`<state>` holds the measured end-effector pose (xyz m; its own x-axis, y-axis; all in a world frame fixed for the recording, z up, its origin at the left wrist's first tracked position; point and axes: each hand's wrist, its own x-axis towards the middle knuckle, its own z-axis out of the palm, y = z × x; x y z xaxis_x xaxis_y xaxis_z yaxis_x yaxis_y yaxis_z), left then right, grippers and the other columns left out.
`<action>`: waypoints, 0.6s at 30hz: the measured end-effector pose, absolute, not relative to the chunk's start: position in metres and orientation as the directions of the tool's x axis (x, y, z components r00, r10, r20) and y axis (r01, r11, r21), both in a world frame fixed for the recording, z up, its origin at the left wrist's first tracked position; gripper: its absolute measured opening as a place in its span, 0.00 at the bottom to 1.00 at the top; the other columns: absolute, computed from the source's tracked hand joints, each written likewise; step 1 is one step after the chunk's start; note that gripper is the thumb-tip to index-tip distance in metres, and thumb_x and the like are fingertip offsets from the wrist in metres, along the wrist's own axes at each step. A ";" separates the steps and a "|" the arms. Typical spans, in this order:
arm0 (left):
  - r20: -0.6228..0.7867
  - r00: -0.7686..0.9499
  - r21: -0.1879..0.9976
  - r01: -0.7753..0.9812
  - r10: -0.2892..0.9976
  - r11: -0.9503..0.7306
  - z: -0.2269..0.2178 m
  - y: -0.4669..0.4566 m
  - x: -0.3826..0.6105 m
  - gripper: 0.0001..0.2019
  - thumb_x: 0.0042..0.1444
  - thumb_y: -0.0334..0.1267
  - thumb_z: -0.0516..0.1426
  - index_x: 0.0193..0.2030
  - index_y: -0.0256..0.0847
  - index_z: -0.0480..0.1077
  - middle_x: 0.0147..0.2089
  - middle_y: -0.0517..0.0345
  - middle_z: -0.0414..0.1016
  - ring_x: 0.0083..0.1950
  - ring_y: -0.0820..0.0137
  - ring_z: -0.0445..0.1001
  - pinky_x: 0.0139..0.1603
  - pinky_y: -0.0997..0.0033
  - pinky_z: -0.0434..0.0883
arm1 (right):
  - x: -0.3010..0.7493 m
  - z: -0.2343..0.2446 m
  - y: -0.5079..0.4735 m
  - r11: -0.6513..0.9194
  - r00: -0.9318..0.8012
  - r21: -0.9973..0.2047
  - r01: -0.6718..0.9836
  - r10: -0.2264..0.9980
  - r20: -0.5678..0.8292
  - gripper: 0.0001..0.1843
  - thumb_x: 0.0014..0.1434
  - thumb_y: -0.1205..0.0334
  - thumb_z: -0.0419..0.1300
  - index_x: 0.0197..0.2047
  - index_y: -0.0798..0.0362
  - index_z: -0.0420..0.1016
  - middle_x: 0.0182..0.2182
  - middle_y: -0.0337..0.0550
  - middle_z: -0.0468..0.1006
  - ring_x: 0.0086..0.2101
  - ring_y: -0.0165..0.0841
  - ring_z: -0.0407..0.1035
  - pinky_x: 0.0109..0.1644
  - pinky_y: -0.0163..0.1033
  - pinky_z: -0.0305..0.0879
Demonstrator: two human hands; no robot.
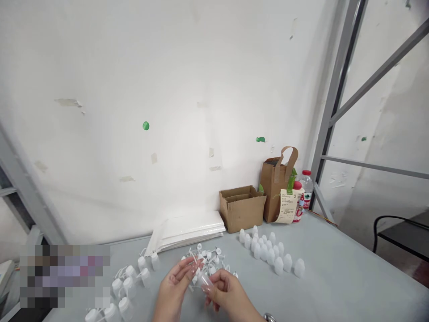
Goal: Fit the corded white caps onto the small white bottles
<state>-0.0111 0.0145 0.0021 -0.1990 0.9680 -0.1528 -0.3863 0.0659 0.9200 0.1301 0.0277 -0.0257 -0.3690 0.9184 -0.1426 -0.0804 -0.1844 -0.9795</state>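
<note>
My right hand point(229, 293) is closed round a small translucent plastic bottle point(205, 281), tilted with its upper end toward my left hand. My left hand point(176, 286) pinches at that end, its fingertips on what looks like a white cap with a cord point(198, 270); the fingers partly cover it. Whether cap and bottle are joined I cannot tell. Just behind both hands lies a loose pile of white caps with cords point(212, 260). To the left, several translucent bottles with white caps and cords point(128, 286) stand upright on the grey table point(321, 295).
Several frosted, rounded pieces point(270, 256) stand in rows at the right. Flat white packets point(187, 230) are stacked against the wall, beside an open cardboard box point(246, 213). Behind are a brown paper bag point(272, 192) and a red-capped water bottle point(306, 185). Metal posts flank the table.
</note>
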 end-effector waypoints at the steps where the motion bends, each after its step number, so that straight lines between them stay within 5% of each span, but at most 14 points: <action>1: -0.165 -0.180 0.911 -0.404 0.970 0.080 0.002 0.014 -0.011 0.20 0.30 0.43 0.68 0.33 0.38 0.76 0.37 0.47 0.82 0.48 0.54 0.75 0.56 0.55 0.65 | 0.131 -0.025 0.028 -0.178 -0.353 -0.981 -0.071 0.925 -0.142 0.34 0.28 0.31 0.63 0.24 0.52 0.59 0.14 0.32 0.68 0.14 0.22 0.54 0.21 0.31 0.50; 6: -0.239 -0.139 0.858 -0.494 0.961 0.142 0.005 0.012 -0.006 0.20 0.26 0.40 0.70 0.31 0.37 0.78 0.40 0.47 0.82 0.52 0.53 0.72 0.60 0.57 0.62 | 0.135 -0.019 0.024 -0.054 -0.245 -0.997 -0.063 0.969 -0.037 0.25 0.35 0.44 0.67 0.25 0.52 0.61 0.16 0.30 0.63 0.19 0.26 0.56 0.25 0.33 0.52; 11: -0.285 -0.134 0.834 -0.523 0.949 0.176 0.009 0.011 -0.005 0.20 0.24 0.41 0.70 0.28 0.35 0.78 0.40 0.45 0.82 0.53 0.53 0.71 0.59 0.62 0.63 | 0.139 -0.013 0.016 0.188 -0.193 -0.975 0.121 0.968 0.163 0.08 0.46 0.61 0.63 0.29 0.54 0.68 0.20 0.32 0.64 0.24 0.28 0.58 0.31 0.34 0.56; 15: -0.286 -0.156 0.851 -0.495 0.945 0.176 0.007 0.011 -0.008 0.20 0.23 0.42 0.70 0.28 0.34 0.78 0.35 0.46 0.82 0.47 0.56 0.75 0.53 0.65 0.68 | 0.139 -0.014 0.016 0.191 -0.209 -0.976 0.107 0.964 0.166 0.09 0.46 0.60 0.63 0.30 0.54 0.70 0.21 0.33 0.66 0.25 0.29 0.60 0.32 0.34 0.57; 18: -0.273 -0.136 0.840 -0.516 0.952 0.167 0.003 0.012 -0.008 0.20 0.23 0.41 0.71 0.27 0.34 0.78 0.33 0.47 0.82 0.45 0.58 0.76 0.49 0.69 0.70 | 0.137 -0.015 0.020 0.057 -0.230 -0.998 -0.026 0.971 0.061 0.18 0.41 0.49 0.66 0.27 0.53 0.68 0.18 0.33 0.67 0.23 0.28 0.60 0.29 0.33 0.56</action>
<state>-0.0081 0.0124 0.0028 -0.1365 0.9523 -0.2730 -0.5160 0.1669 0.8402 0.1370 0.0198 -0.0154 -0.2302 0.9712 0.0613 -0.0257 0.0569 -0.9980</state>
